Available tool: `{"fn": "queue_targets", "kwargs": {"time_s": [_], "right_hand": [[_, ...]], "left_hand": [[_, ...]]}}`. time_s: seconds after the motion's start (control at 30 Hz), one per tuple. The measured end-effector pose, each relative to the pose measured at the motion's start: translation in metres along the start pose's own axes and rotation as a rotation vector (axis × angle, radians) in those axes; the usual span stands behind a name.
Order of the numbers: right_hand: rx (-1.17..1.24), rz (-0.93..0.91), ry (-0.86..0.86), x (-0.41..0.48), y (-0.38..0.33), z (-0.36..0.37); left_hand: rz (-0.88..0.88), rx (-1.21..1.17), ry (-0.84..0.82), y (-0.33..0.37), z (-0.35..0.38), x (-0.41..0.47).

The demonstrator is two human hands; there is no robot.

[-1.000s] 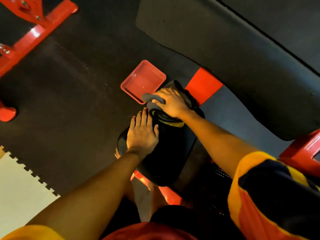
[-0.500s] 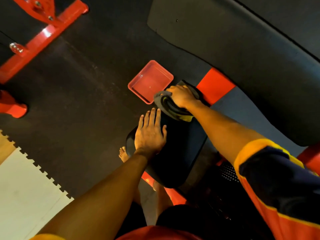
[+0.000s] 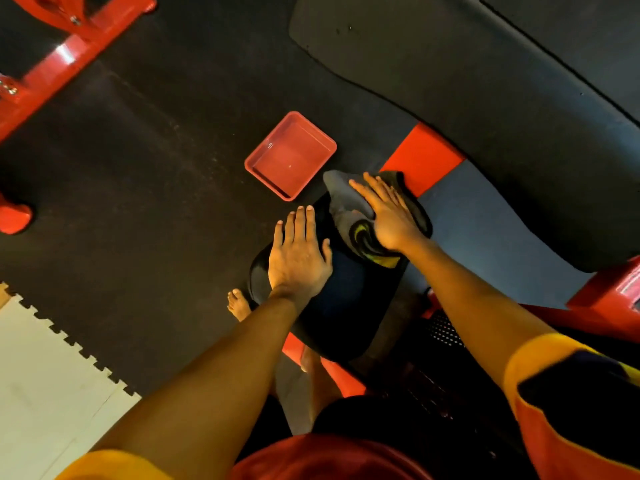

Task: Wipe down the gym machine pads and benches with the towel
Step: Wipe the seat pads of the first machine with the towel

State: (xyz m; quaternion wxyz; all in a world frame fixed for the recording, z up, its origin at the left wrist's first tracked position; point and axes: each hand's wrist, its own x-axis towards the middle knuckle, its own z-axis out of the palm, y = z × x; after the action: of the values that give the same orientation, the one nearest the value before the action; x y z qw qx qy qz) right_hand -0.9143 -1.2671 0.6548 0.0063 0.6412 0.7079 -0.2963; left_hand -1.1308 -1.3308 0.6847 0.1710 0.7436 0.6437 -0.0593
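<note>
- Right hand (image 3: 389, 216), fingers straight, presses the towel (image 3: 349, 206) flat on the black pad (image 3: 349, 306).
- Left hand (image 3: 298, 258) rests open on the pad.
- A red tray (image 3: 291, 155) sits on the floor just beside it.

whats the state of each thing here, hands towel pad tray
left hand, flat on the pad, fingers straight, holding nothing
right hand, flat on the towel, fingers straight, pressing it down
towel, bunched on the pad's far end under the right hand
pad, near part bare, far end covered by the towel
tray, upright on the floor, no objects in it
</note>
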Motion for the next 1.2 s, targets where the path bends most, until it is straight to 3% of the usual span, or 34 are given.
{"fn": "queue_targets", "kwargs": {"time_s": [0.13,0.23,0.37,0.57,0.77,0.9,1.1,1.2], "right_hand": [[0.053,0.177,0.027,0.019,-0.044,0.006],[0.130,0.197,0.096,-0.015,-0.067,0.017],[0.161,0.225,0.146,-0.052,-0.052,0.027],[0.244,0.386,0.085,0.004,-0.047,0.002],[0.223,0.207,0.165,-0.065,-0.101,0.037],[0.192,0.074,0.144,-0.099,-0.075,0.045],[0.211,0.340,0.142,-0.044,-0.063,0.020],[0.178,0.123,0.109,-0.064,-0.094,0.032]], "left_hand": [[0.000,0.017,0.008,0.000,0.002,0.002],[0.035,0.017,-0.006,-0.001,0.001,0.001],[0.053,0.008,0.014,-0.004,0.001,0.000],[0.008,-0.033,0.137,-0.008,0.006,-0.008],[-0.094,-0.119,0.268,-0.019,0.013,-0.040],[-0.104,-0.118,0.308,-0.021,0.017,-0.051],[-0.106,-0.132,0.326,-0.022,0.019,-0.055],[-0.127,-0.151,0.368,-0.024,0.022,-0.056]]}}
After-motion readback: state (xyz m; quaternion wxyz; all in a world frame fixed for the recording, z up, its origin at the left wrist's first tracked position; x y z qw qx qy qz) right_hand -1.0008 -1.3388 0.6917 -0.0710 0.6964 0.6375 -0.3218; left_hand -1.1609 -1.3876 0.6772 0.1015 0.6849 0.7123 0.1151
